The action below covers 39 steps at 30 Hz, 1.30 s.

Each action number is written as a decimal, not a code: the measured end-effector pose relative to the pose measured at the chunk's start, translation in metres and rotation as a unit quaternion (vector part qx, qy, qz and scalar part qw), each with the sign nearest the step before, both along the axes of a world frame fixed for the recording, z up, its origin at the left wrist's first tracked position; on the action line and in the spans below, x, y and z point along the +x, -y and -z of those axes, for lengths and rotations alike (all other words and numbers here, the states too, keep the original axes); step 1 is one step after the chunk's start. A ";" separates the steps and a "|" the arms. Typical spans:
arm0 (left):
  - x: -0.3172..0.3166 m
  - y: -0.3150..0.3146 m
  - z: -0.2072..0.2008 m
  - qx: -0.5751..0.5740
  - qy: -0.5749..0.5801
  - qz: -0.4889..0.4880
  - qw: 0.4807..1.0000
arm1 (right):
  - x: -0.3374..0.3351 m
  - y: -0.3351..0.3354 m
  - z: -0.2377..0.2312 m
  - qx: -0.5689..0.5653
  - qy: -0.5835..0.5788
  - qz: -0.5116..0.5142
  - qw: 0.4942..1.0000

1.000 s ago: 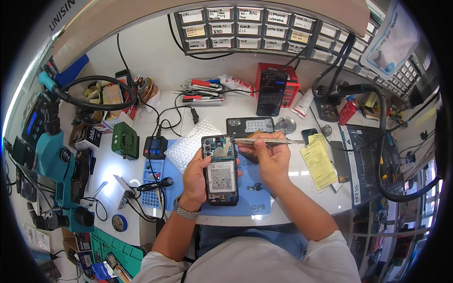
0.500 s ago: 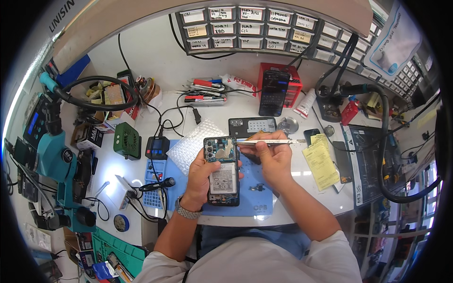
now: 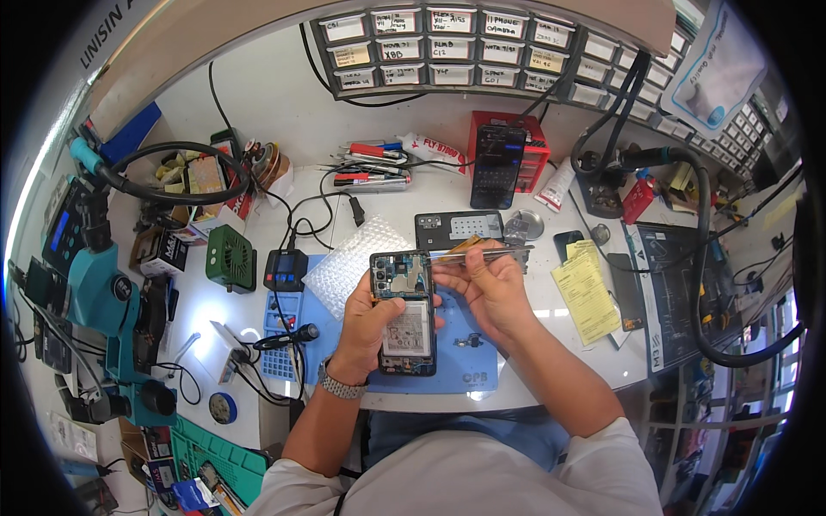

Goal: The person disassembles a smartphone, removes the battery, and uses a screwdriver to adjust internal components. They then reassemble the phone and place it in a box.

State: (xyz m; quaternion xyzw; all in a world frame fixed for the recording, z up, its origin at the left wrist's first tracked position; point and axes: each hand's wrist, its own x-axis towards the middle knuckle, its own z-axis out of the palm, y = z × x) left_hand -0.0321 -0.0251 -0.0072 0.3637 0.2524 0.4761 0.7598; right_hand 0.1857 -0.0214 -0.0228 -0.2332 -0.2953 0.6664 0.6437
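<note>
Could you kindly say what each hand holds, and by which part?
The left hand grips the opened phone by its long sides; the right hand pinches a slim metal tool near its middle.

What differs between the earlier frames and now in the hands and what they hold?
The left hand's thumb has moved inward from the opened phone's left edge, onto its face near the top of the battery. The right hand has turned slightly, and its slim metal tool now looks narrower. Nothing was taken up or let go; the blue mat and detached back cover stayed put.
</note>
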 end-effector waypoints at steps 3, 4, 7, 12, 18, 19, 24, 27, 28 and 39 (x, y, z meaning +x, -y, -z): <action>0.001 0.001 -0.001 0.002 -0.004 -0.002 1.000 | 0.000 -0.001 0.001 -0.022 -0.012 -0.011 1.000; 0.002 0.001 -0.002 0.002 -0.005 -0.003 1.000 | 0.001 -0.001 0.002 -0.024 -0.017 -0.015 0.999; 0.003 0.001 -0.003 0.007 -0.016 -0.001 1.000 | 0.002 -0.001 0.002 -0.029 -0.025 -0.027 0.999; 0.005 0.002 -0.004 0.014 -0.014 -0.003 1.000 | 0.003 -0.001 0.002 -0.033 -0.036 -0.038 0.998; 0.005 0.001 -0.004 0.023 0.001 0.003 1.000 | 0.002 -0.001 -0.002 -0.048 -0.024 -0.041 0.998; 0.005 0.001 -0.004 0.027 0.005 0.004 1.000 | 0.002 -0.001 -0.003 -0.039 -0.023 -0.042 0.998; 0.006 0.001 -0.004 0.031 0.002 -0.014 0.999 | 0.002 -0.001 -0.010 -0.050 -0.014 -0.030 0.998; 0.007 0.001 -0.005 0.042 -0.018 -0.023 0.999 | 0.008 -0.001 -0.016 -0.073 -0.080 0.051 0.993; 0.007 0.001 -0.005 0.046 -0.027 -0.025 0.998 | 0.011 -0.001 -0.019 -0.083 -0.074 0.057 0.992; 0.010 0.007 -0.002 0.113 -0.119 -0.022 0.986 | -0.013 0.019 -0.043 -0.059 0.318 0.074 0.943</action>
